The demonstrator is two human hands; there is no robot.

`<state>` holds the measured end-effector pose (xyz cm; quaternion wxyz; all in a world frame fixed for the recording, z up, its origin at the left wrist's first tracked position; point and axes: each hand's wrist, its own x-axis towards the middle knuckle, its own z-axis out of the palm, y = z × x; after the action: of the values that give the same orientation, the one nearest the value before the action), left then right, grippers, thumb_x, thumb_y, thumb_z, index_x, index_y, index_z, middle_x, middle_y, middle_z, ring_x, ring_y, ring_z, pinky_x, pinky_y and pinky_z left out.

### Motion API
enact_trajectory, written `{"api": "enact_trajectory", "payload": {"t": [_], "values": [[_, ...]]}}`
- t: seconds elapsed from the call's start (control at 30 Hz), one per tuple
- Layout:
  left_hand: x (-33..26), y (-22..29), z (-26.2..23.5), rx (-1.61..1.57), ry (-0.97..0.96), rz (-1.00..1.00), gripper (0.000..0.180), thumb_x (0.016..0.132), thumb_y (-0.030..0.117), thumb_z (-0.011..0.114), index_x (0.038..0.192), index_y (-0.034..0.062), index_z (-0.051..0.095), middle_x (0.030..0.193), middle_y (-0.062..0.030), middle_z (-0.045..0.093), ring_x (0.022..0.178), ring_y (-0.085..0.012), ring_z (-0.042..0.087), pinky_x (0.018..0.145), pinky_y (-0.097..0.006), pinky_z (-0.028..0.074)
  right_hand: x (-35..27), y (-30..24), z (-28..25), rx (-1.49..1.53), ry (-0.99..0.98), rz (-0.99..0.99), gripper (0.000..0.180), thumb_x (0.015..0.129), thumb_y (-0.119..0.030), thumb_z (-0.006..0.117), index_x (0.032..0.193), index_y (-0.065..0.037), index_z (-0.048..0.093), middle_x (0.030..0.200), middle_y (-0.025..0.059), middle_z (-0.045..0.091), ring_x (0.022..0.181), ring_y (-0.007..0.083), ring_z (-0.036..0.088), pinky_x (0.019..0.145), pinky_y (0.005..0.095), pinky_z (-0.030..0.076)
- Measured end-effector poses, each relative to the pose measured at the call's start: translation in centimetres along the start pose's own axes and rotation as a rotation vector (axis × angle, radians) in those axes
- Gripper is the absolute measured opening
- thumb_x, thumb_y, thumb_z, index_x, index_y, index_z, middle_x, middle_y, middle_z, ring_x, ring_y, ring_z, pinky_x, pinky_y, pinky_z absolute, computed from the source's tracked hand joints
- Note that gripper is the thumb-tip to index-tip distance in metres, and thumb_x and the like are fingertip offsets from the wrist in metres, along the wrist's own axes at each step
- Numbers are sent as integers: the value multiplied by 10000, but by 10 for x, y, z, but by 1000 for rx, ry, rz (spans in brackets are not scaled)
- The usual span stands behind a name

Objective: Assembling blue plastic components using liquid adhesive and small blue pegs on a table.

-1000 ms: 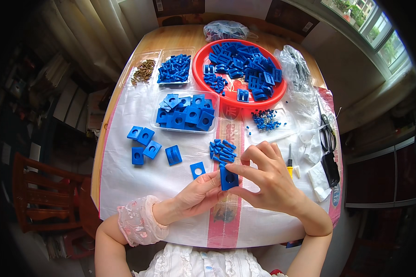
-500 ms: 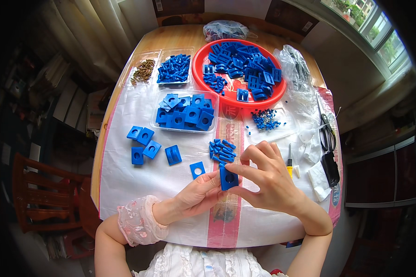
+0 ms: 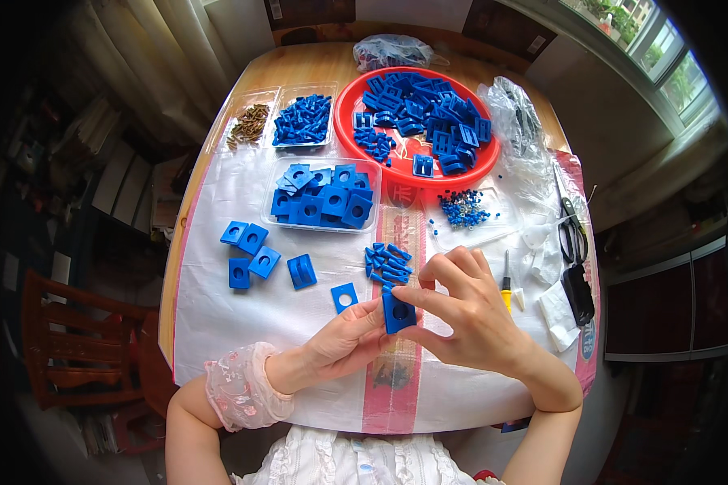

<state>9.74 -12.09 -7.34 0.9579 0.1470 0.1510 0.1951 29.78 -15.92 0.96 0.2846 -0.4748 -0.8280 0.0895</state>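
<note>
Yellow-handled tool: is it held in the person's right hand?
No, the yellow-handled tool lies on the white table covering, while the right hand grips the blue square piece.

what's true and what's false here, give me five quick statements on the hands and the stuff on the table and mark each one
1. The left hand and the right hand both grip one blue square piece. True.
2. The yellow-handled tool lies left of the left hand. False: it lies on the right, beside the right hand.
3. The red tray stands beyond both hands. True.
4. The brass-coloured pieces are in the red tray. False: they are in a clear container at the far left.
5. A small heap of slim blue pieces lies just beyond the held piece. True.
</note>
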Motion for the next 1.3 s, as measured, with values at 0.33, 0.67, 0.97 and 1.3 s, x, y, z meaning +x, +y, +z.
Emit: {"api": "enact_trajectory", "payload": {"t": [0.33,0.67,0.97,1.3], "values": [[1,0,-2,1,13,-8,374,982,220,559,1277,-1,496,1223,-95,578,1162,-154,561,1028,-270,466,0,0,0,-3,-9,3,420,617,-205,816,1000,-90,685,905,38,527,861,231,481,745,367,358],[0,0,0,10,12,-4,383,971,246,574,1256,-4,513,1210,-91,583,1154,-151,563,1019,-275,468,-1,0,1,12,-13,11,416,624,-209,811,1001,-88,684,907,45,528,865,235,482,747,370,357],[0,1,0,16,19,-12,378,972,239,575,1256,-3,515,1208,-89,582,1147,-148,564,1025,-274,460,-1,0,2,7,-8,11,405,628,-195,804,997,-81,684,919,52,538,866,240,488,754,373,361],[0,1,0,-5,15,-19,380,974,235,570,1265,-1,507,1220,-91,576,1156,-150,559,1027,-274,459,-2,0,1,21,-16,18,411,629,-195,805,1004,-79,679,926,57,541,873,243,492,758,376,362]]}}
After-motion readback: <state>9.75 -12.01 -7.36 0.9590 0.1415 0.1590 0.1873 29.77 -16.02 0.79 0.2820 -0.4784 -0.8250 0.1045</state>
